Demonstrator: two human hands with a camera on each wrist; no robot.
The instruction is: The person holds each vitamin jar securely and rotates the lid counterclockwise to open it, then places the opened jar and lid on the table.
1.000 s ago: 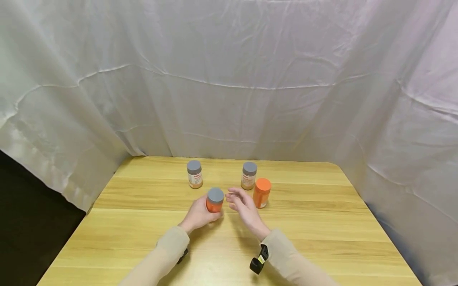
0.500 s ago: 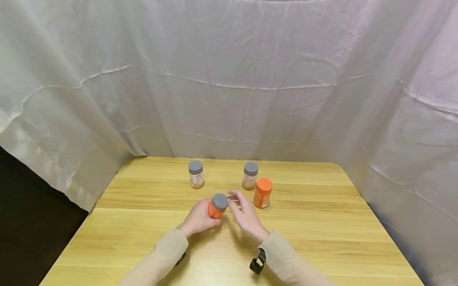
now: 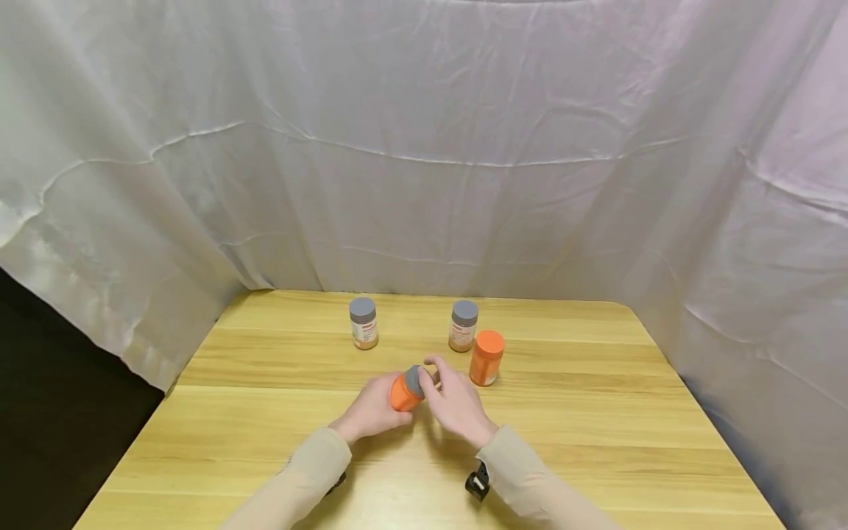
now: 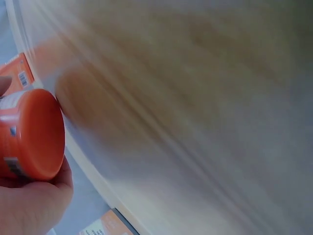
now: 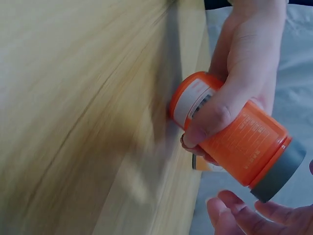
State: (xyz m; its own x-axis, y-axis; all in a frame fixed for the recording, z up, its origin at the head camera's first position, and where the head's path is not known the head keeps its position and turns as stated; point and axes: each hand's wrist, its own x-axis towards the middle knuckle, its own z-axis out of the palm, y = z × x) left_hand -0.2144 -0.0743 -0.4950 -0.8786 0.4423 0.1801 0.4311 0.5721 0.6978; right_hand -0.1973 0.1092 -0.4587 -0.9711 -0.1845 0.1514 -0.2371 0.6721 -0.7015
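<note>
In the head view my left hand [image 3: 376,408] grips an orange jar [image 3: 404,394] with a grey lid [image 3: 414,381], held tilted with the lid toward the right. The right wrist view shows the left thumb and fingers wrapped round the jar body [image 5: 244,142], which has a white label near its base. My right hand [image 3: 457,403] is at the lid, its fingers [image 5: 237,208] loosely bent and spread around it. Whether they touch the lid is hard to tell. In the left wrist view the jar's smooth orange base [image 4: 43,134] faces the camera.
Two grey-lidded jars stand toward the back of the wooden table [image 3: 596,412], one at the left [image 3: 364,324] and one at the right [image 3: 462,326]. An orange jar with an orange lid [image 3: 486,358] stands just beyond my right hand. A pale curtain [image 3: 424,184] hangs behind.
My left hand has tilted the jar from near upright, lid toward the right, and moved it slightly right and nearer. My right hand's fingers have come in to the lid.
</note>
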